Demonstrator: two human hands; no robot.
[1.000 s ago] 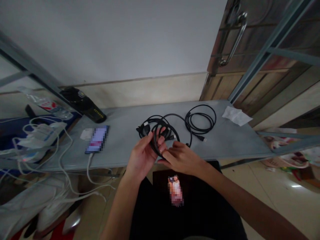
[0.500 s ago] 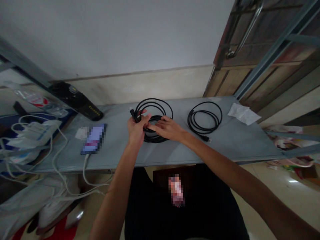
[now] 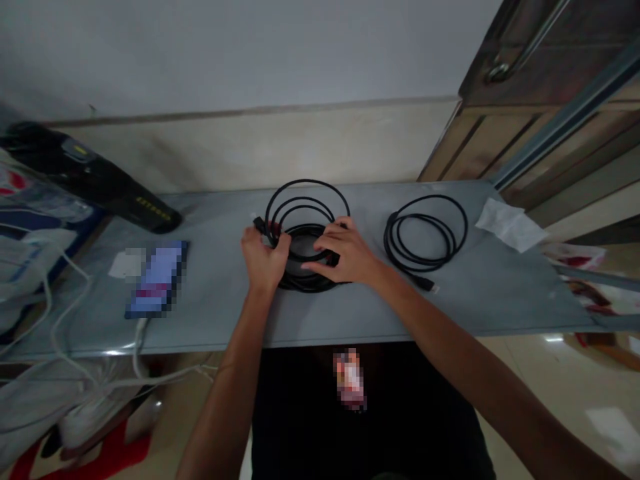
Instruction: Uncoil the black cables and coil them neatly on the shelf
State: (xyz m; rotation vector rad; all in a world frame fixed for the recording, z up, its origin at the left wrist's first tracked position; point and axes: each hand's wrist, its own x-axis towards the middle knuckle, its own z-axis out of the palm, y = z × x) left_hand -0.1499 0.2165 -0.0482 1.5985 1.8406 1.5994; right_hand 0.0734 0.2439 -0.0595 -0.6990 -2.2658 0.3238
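Note:
A coiled black cable point(image 3: 306, 181) lies in loose loops on the grey table, between my two hands. My left hand point(image 3: 265, 257) is closed round the left side of the loops, with a black plug point(image 3: 259, 225) sticking out beside the fingers. On the coil's right side, my right hand point(image 3: 345, 250) curls its fingers and thumb about the strands. Part of the cable is hidden under both hands. To the right rests a second coiled black cable point(image 3: 425, 268), apart from my hands, its plug point(image 3: 425, 285) pointing toward the front edge.
A phone point(image 3: 159, 277) with a white cord and a black bottle point(image 3: 100, 180) lie on the left of the table point(image 3: 310, 327). White tissue point(image 3: 513, 223) is at the right end. A wall runs behind, and a metal post point(image 3: 560, 127) rises at the right.
My hands have moved apart, the left one to the left and the right one slightly right, both still at the cable. The upper loops stand more spread. The view has shifted closer.

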